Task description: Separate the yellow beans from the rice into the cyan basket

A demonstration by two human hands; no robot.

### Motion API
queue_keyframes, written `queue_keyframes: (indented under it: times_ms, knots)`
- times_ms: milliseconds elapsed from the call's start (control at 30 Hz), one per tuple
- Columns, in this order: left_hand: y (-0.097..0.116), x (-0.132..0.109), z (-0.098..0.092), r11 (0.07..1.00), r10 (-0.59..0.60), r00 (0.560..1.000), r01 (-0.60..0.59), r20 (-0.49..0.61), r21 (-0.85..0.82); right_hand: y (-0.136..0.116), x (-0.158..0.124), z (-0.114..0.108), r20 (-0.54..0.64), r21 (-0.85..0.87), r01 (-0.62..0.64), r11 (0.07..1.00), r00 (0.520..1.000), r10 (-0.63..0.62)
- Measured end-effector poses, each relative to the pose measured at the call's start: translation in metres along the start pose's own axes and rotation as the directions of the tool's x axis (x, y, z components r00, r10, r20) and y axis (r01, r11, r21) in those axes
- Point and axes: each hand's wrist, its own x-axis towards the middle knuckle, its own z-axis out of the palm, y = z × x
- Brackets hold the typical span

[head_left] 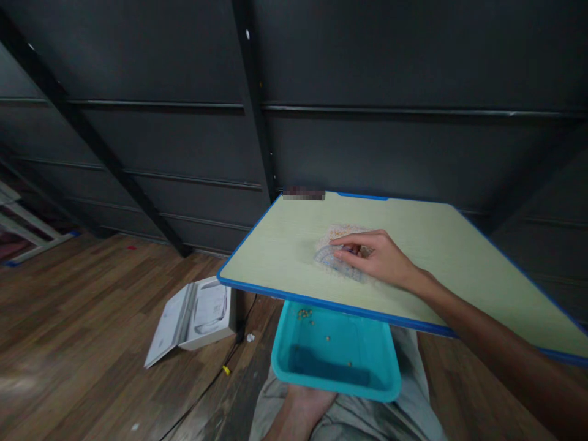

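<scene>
My right hand (379,257) lies on a small heap of tiny coloured beads (337,236) in the middle of the pale green table top (285,245). Its fingers are stretched side by side across the heap, slightly curved, with nothing clearly gripped. A turquoise plastic tray (367,383) sits below the table's near edge, over my lap, with a few beads scattered in it. My left hand (301,407) reaches under the tray's near rim. Only its wrist and back show, and the fingers are hidden beneath the tray.
The table has a blue rim (321,301) and stands against a dark panelled wall. On the wooden floor to the left lies an open white box (195,315). A thin cable (215,376) and small bits lie near it. A pale frame (27,229) stands far left.
</scene>
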Motion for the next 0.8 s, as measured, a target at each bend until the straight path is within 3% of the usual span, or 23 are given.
queue_keyframes:
  times_ms: [300,567,800]
  knots:
    - [-0.003,0.007,-0.013,0.999,-0.011,1.0,0.01,-0.01,-0.049,0.002,0.001,-0.001,-0.055,-0.015,-0.004,1.0,0.998,0.003]
    - [-0.002,0.001,-0.004,0.998,-0.065,0.997,0.066,0.047,-0.012,0.004,0.001,-0.001,-0.103,-0.042,-0.034,0.999,0.994,0.029]
    - [-0.007,0.009,-0.022,0.995,-0.049,0.995,0.056,0.083,-0.084,0.005,0.002,-0.002,-0.18,-0.141,-0.033,0.989,0.984,0.007]
